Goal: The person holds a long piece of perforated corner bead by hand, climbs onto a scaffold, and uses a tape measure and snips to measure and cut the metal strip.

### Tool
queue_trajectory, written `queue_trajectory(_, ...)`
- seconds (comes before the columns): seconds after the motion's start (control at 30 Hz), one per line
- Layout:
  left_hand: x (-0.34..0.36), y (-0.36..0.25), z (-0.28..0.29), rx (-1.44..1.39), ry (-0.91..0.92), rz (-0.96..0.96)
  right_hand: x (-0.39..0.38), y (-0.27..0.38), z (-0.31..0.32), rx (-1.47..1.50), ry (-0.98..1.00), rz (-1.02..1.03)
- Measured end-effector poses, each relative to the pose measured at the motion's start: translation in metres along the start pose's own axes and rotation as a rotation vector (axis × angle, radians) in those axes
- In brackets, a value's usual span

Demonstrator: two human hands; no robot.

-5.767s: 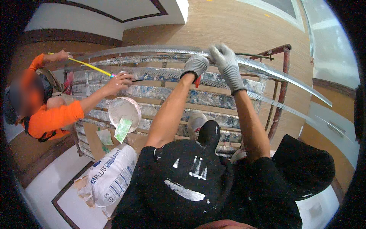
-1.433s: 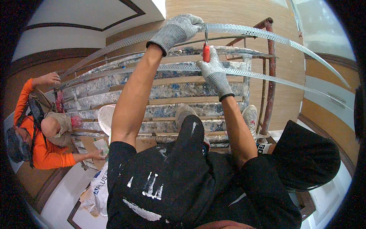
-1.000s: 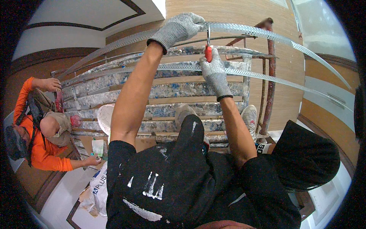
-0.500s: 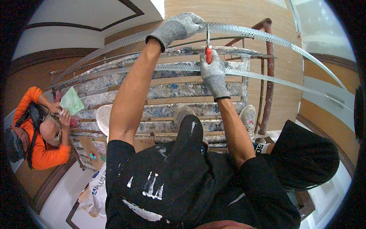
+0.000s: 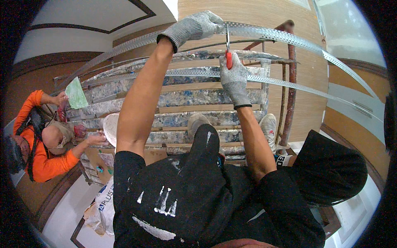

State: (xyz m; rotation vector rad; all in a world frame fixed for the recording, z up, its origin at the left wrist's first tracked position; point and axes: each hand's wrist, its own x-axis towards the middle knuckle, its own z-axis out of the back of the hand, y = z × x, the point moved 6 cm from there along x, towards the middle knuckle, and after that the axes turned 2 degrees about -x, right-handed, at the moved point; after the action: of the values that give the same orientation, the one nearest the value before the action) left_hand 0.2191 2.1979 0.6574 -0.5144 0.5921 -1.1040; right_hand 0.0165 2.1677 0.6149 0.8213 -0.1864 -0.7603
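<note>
The person's left hand (image 5: 197, 25), in a grey knit glove, is closed around the upper perforated metal strip (image 5: 289, 39), a long curved band that arcs from the far left across the top of the view and down to the right. The right hand (image 5: 235, 78), gloved the same way, is closed on the red handle of a pair of snips (image 5: 228, 45), whose thin metal blades point up and meet the strip's lower edge just right of the left hand. Both arms reach up and away from the body.

A second perforated strip (image 5: 297, 87) runs beneath the first, passing behind the right hand and sweeping off to the right. Below the hands lie the paint-spattered planks of a scaffold platform (image 5: 186, 97), stacked in rows, with a rust-red scaffold pole (image 5: 291, 87) standing on the right. The person's two light shoes (image 5: 269, 128) rest on the planks at the near edge. A wood-panelled wall (image 5: 256, 14) rises behind the strips.

At the left, a co-worker in an orange long-sleeved shirt (image 5: 39, 161) stands lower down, one hand lifting a green plastic trowel (image 5: 76, 93) and the other stretched toward a white bucket (image 5: 109, 128). A printed white sack (image 5: 105, 202) lies on the floor near the bottom left.
</note>
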Motion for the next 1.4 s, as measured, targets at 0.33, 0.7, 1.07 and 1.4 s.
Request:
queue_trajectory(0.33, 0.004, 0.007, -0.006, -0.067, 0.086, 0.039, 0.008, -0.007, -0.008, 0.154, 0.118, -0.048)
queue_trajectory(0.7, 0.001, 0.011, -0.01, 0.041, 0.006, 0.032, 0.02, -0.023, -0.032, 0.488, 0.291, -0.037)
queue_trajectory(1.07, -0.003, 0.023, -0.018, 0.098, 0.064, 0.053, 0.007, -0.023, -0.048, 0.784, 0.415, -0.383)
queue_trajectory(1.4, -0.01, 0.027, -0.024, 0.095, 0.066, 0.068, 0.003, -0.029, -0.058, 0.399, 0.375, -0.245)
